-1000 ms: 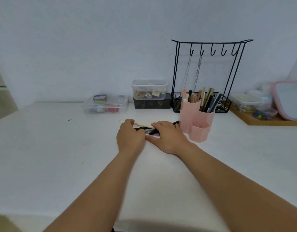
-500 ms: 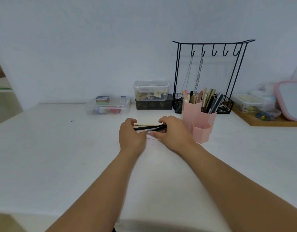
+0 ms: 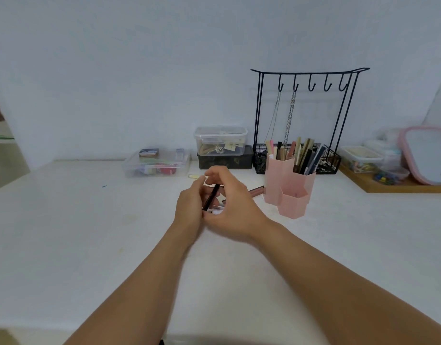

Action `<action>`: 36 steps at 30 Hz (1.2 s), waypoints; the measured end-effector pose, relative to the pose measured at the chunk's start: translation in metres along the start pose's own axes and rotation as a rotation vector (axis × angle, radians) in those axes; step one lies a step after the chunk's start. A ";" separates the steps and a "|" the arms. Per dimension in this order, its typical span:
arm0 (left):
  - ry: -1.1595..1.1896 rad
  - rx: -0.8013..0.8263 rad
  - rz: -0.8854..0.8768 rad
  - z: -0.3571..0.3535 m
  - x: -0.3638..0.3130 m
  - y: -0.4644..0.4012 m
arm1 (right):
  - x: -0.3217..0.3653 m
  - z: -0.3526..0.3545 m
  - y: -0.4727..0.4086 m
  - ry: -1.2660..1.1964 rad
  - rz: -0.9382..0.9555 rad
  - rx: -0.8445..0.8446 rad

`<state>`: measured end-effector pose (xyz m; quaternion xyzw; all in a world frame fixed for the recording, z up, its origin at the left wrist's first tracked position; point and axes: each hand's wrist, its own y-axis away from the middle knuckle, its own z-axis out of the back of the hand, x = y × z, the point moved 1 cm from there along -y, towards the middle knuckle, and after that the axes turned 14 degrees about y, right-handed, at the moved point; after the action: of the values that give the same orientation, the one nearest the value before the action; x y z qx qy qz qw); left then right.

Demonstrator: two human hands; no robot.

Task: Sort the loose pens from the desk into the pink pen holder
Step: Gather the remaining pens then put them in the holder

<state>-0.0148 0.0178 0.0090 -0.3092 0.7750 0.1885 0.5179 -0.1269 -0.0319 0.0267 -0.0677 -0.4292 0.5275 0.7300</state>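
The pink pen holder (image 3: pixel 289 188), made of hexagonal tubes and holding several pens, stands on the white desk (image 3: pixel 90 232) right of my hands. Both hands meet at the desk's middle. A black pen (image 3: pixel 211 196) is tilted steeply between them, pinched by the fingers of my right hand (image 3: pixel 233 207) at its top and touched by my left hand (image 3: pixel 189 205) at its lower end. A brown pen (image 3: pixel 256 191) lies flat between my right hand and the holder. A pale yellow pen (image 3: pixel 194 176) lies just beyond my fingers. Other pens under my hands are mostly hidden.
Behind stand a clear box of small items (image 3: pixel 156 164), a clear tub on a dark box (image 3: pixel 220 141), and a black wire rack with hooks and chains (image 3: pixel 304 115). A wooden tray with containers (image 3: pixel 388 180) and a pink-framed mirror (image 3: pixel 428 155) sit at the right.
The bundle of pens that lay level between my hands is gone from my grip. A single black pen has been lifted and tipped up steeply. My hands have come closer together.
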 end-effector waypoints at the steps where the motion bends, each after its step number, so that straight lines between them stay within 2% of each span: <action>1: -0.036 0.046 -0.006 0.000 0.001 0.000 | 0.000 0.000 0.000 -0.049 -0.012 0.002; 3: -0.123 0.090 -0.038 0.001 0.004 0.000 | -0.001 0.000 0.000 -0.052 -0.010 0.023; 5: -0.167 0.061 -0.080 0.003 0.009 -0.004 | -0.004 -0.001 0.000 -0.009 0.006 0.046; 9: -0.114 -0.210 -0.177 0.010 0.010 -0.014 | -0.014 0.005 -0.006 0.185 0.005 -0.073; 11: -0.121 -0.277 -0.202 0.012 0.007 -0.013 | -0.021 0.016 -0.009 0.445 -0.085 -0.016; 13: -0.097 -0.289 -0.197 0.012 0.006 -0.011 | -0.029 0.025 -0.007 0.574 -0.192 0.164; 15: -0.095 -0.291 -0.177 0.010 0.006 -0.011 | -0.036 0.030 -0.004 0.528 -0.245 0.269; 21: -0.072 -0.250 -0.156 0.009 0.005 -0.009 | -0.041 0.032 -0.008 0.578 -0.205 0.270; 27: -0.161 -0.242 -0.175 0.010 0.007 -0.009 | -0.033 0.027 -0.009 0.790 -0.129 0.299; 31: -0.160 -0.236 -0.155 0.009 0.005 -0.010 | -0.028 0.030 -0.008 0.656 -0.221 0.212; 34: -0.101 -0.191 -0.146 0.006 0.004 -0.007 | -0.020 0.037 -0.010 0.180 -0.371 0.006; 36: -0.076 -0.132 -0.153 0.004 0.001 -0.002 | -0.016 0.039 -0.012 -0.125 -0.471 -0.064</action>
<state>-0.0111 0.0184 0.0065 -0.3934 0.7150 0.2106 0.5381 -0.1462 -0.0643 0.0485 0.0439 -0.4939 0.3320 0.8024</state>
